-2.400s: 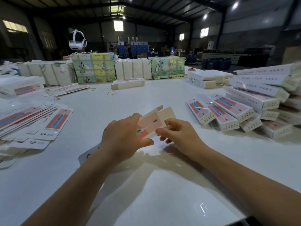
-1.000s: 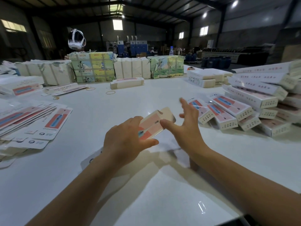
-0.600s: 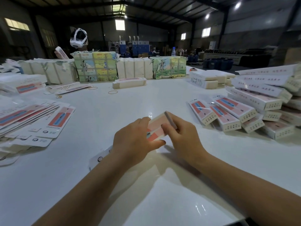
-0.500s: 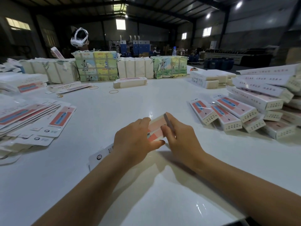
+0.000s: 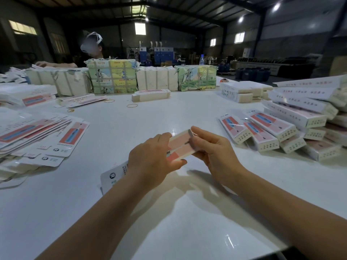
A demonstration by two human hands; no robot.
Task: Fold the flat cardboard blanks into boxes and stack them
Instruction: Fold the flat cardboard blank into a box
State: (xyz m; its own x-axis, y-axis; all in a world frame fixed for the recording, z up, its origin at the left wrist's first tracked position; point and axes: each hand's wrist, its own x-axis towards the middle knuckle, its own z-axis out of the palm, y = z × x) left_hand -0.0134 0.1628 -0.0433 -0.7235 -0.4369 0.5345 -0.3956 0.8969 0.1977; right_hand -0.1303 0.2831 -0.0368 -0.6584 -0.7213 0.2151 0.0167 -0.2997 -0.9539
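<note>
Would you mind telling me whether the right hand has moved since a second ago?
Yes. The right hand has drawn back from the folded boxes, closing onto the box's end.

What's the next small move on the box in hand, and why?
Probably press the far end flap fully shut with the right hand. Both hands grip the box above the table: the left hand steadies its middle, and the right fingers curl over the far end, where the flap looks folded down. Then it could join the folded boxes at the right.
</note>
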